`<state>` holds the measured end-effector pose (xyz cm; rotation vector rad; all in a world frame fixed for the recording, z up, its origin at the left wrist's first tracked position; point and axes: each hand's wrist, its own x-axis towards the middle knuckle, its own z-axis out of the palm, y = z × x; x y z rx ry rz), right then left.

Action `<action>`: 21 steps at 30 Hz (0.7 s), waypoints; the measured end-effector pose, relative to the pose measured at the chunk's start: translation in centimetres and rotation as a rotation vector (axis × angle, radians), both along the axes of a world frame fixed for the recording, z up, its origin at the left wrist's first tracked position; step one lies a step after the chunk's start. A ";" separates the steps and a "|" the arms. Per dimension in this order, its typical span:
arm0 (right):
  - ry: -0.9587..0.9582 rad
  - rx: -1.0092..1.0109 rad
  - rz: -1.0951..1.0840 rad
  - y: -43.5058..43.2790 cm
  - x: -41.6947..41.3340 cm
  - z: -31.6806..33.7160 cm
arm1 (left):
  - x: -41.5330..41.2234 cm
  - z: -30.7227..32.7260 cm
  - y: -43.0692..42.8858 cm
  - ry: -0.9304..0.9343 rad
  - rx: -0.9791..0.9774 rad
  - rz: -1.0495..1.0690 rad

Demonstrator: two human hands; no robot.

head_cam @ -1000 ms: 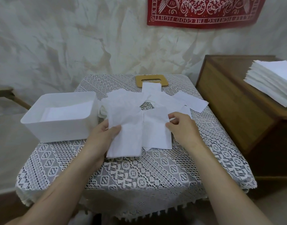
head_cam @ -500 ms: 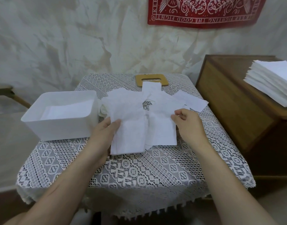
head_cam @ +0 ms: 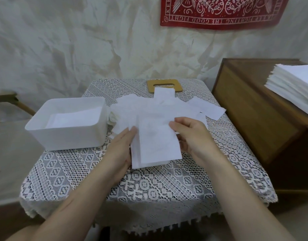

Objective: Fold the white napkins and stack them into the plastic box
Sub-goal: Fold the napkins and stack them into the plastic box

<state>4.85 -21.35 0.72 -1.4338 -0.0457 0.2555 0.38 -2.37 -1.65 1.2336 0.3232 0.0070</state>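
Two bare forearms reach in from the near edge of a small counter [head_cam: 149, 188] covered with a white lace cloth. Between the hands, just nearer than the middle of the counter, is a white folded napkin [head_cam: 156, 141] in a tall narrow shape with several layers showing at its lower edge. The left hand [head_cam: 121, 148] lies with fairly straight fingers along the napkin's left edge, touching it; whether any finger goes under the paper cannot be told. The right hand [head_cam: 193, 136] has curled fingers and pinches the napkin's upper right edge, thumb on top. Just behind them, a loose heap of unfolded napkins [head_cam: 149, 108] spreads across the middle toward the right edge. At the left edge stands a white plastic box [head_cam: 68, 136] with its top open, and flat white napkins [head_cam: 75, 117] lie in its bottom. At the far edge a tan wooden piece with a slot [head_cam: 164, 82] is partly covered by one napkin. Beside the counter on the right is a brown wooden cabinet [head_cam: 254, 110] – a neat stack of white napkins [head_cam: 294, 87] sits on top. Behind everything is a pale mottled wall, with a red patterned cloth [head_cam: 219, 11] hanging high up.
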 end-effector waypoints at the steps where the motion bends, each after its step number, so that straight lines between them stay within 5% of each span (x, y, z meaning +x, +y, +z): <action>1: -0.009 -0.018 0.005 0.4 0.0 -0.1 | 0.0 0.1 -0.2 -0.003 -0.001 -0.012; 9: -0.042 -0.098 -0.012 1.7 0.1 -0.4 | 0.0 0.5 -0.5 -0.037 -0.105 -0.038; 14: -0.088 -0.148 -0.034 1.8 0.2 -0.7 | -0.2 -0.3 -0.3 -0.078 0.003 -0.082; 21: -0.233 -0.436 -0.110 1.5 0.5 -1.5 | -0.1 -0.4 -0.3 -0.097 0.058 -0.048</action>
